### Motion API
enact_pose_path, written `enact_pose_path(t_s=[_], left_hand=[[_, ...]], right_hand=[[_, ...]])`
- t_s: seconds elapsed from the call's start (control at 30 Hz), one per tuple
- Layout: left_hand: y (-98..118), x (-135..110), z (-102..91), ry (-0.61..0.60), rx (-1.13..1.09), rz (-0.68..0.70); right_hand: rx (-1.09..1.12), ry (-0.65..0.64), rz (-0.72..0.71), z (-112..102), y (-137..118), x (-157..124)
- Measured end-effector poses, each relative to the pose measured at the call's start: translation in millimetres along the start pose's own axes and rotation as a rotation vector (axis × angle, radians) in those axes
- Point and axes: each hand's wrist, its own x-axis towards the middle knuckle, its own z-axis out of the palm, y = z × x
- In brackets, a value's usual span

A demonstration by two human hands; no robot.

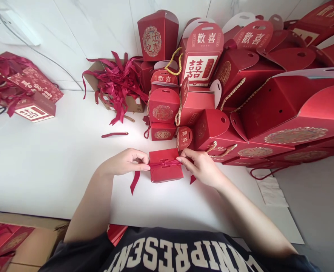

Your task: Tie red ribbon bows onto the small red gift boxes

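Pinching ribbon [171, 163], left hand [128, 161] and right hand [200, 164], red box [167, 175] beneath, carton [203, 53] reading 歡喜, 囍

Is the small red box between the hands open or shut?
Shut: the red box shows no inside, and a ribbon crosses its closed top.

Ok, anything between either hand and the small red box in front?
Nothing visible. The left hand and right hand pinch the ribbon at opposite sides of the small red box. The nearest other box stands just beyond it, not in between.
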Motion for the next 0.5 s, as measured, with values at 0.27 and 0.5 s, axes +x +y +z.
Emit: enact_pose_path(t_s=[0.27, 0.5], left_hand=[[-5, -7, -12.9, -0.185, -0.004, -0.013], [-4, 8, -1.1, 0.118, -0.008, 0.498]], right_hand=[[-0.014, 0.005, 0.055, 2, 5, 2], [-0.013, -0.002, 0.061, 1, 3, 2]])
